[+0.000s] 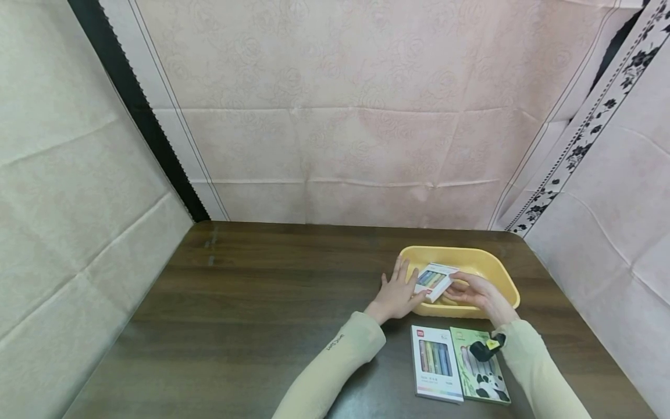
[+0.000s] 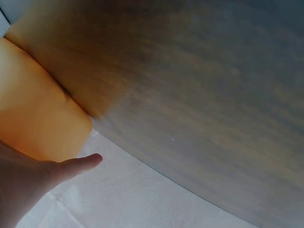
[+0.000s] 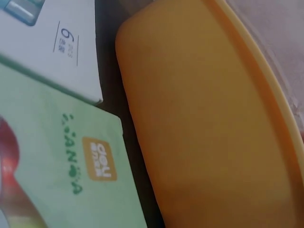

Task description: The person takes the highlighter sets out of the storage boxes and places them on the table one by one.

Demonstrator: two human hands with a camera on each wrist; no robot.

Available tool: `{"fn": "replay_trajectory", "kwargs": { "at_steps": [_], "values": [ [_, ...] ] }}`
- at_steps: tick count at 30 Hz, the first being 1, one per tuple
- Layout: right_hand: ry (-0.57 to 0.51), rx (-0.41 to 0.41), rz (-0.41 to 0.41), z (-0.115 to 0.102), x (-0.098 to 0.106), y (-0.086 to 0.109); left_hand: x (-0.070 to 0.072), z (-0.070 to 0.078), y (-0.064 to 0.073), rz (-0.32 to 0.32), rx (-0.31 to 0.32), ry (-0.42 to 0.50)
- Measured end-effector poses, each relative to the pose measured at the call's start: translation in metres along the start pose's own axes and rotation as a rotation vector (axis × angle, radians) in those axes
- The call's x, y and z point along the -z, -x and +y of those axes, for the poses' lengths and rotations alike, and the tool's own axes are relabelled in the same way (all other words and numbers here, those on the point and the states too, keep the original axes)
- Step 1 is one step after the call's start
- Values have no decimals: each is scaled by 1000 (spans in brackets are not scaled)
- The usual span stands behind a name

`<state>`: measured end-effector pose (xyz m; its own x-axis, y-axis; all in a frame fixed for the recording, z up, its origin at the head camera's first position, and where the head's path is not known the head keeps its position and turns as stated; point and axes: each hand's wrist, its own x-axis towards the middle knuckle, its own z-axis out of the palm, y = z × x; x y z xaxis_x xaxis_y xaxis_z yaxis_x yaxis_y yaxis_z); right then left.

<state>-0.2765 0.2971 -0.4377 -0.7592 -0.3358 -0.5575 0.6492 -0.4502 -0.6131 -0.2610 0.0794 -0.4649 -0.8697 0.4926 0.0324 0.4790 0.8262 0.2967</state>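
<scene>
A yellow tray (image 1: 487, 262) stands on the table, its side wall (image 2: 47, 104) close up in the left wrist view. Inside it a small white box of coloured pens (image 1: 435, 280) lies at a tilt. My right hand (image 1: 478, 297) pinches the right edge of this box with its fingers. At the tray's left rim is my left hand (image 1: 396, 294), fingers spread and fairly straight, the thumb close to the box's lower corner. Whether that thumb touches the box I cannot tell. In the left wrist view the left thumb (image 2: 78, 165) points outward beside the tray.
In front of the tray lie a white pen box (image 1: 437, 364) and a green panda box (image 1: 484, 366), side by side, partly under the right wrist's black camera (image 1: 487, 347). The brown table (image 1: 235, 326) stretches left. Pale cloths (image 1: 335, 145) hang around it.
</scene>
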Motion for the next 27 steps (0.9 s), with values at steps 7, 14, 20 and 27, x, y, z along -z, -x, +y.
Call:
{"fn": "replay_trajectory", "kwargs": {
  "at_steps": [7,14,20,27],
  "values": [
    [86,16,4,1,2,-4,0,0,0,-9,10,5],
    [121,29,-5,3,0,-5,-1,0,0,-6,12,11],
    [140,47,-4,3,0,-4,-1,0,1,-12,12,16],
    [182,95,2,1,-3,1,0,0,-1,-11,12,11]
  ]
}}
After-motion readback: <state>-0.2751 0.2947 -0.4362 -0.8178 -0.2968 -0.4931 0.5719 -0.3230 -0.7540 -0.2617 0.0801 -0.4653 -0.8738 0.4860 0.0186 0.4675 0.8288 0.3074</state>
